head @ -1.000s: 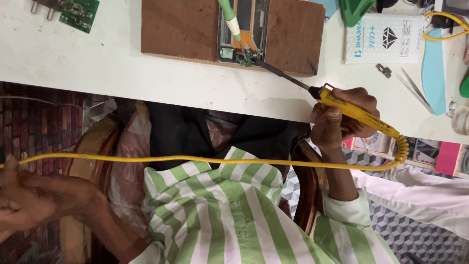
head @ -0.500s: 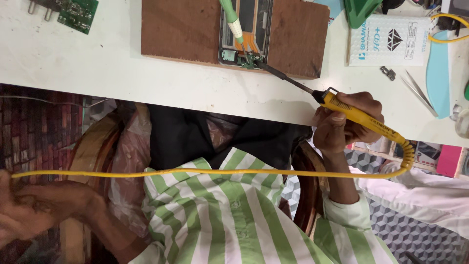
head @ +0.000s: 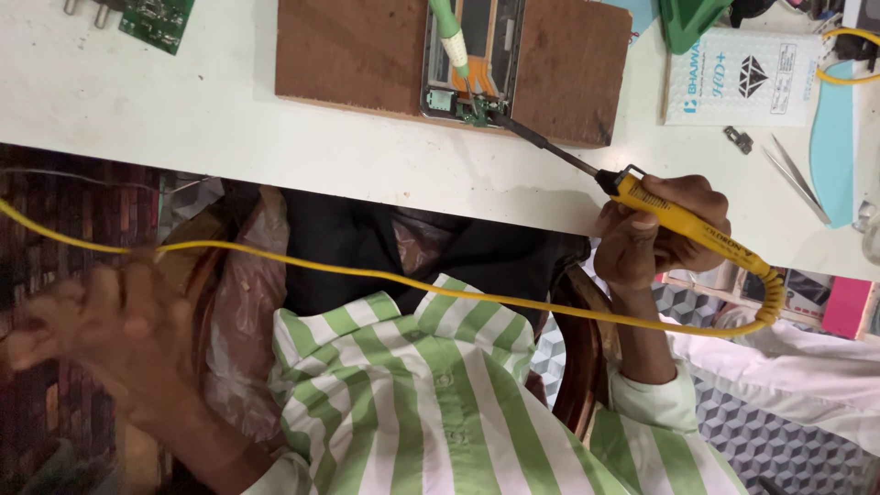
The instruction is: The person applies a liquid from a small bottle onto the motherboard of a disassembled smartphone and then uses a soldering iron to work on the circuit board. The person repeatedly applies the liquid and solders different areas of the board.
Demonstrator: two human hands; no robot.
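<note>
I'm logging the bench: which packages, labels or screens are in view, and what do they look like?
White packet: flat rectangle on the table's far right, dark diamond emblem and blue print.
Pink box: below the table edge at right, partly hidden.
Soldering iron: yellow handle with small dark lettering, in the right hand.

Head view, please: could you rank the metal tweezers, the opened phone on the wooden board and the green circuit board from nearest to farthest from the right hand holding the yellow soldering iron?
Measured from the right hand:
1. Metal tweezers, on the white table just up and right of it.
2. Opened phone on the brown wooden board, up and left, at the iron's tip.
3. Green circuit board, at the table's far left corner.
</note>
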